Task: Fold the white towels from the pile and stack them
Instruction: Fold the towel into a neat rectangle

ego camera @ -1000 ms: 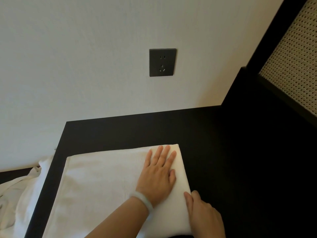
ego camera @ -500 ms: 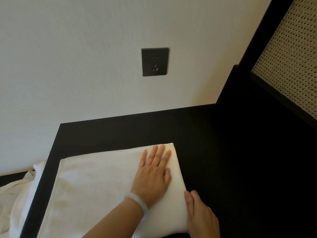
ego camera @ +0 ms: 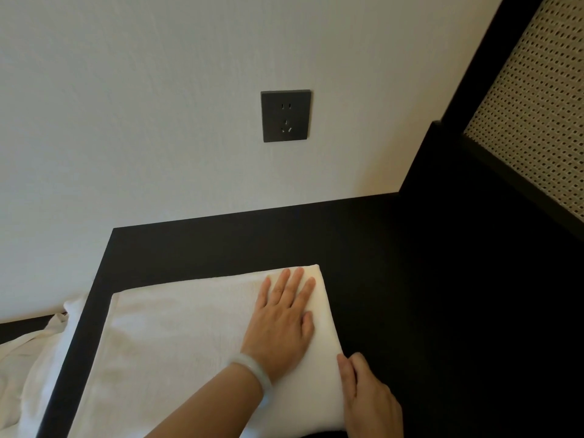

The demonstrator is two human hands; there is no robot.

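both hands stay put: the flat left hand presses the folded white towel smooth, the straight-fingered right hand tidies its edge.

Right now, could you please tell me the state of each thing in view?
white towel: folded, flat on the table.
left hand: flat, pressing the towel.
right hand: fingers straight against the towel's right edge.
towel pile: crumpled, unfolded.
wall socket: nothing plugged in.

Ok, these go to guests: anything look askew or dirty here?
Nothing stands out. The folded towel lies flat on the dark table, its edges straight, the left hand flat on it and the right hand at its right edge. A faint yellowish tinge mid-towel may be just lighting.
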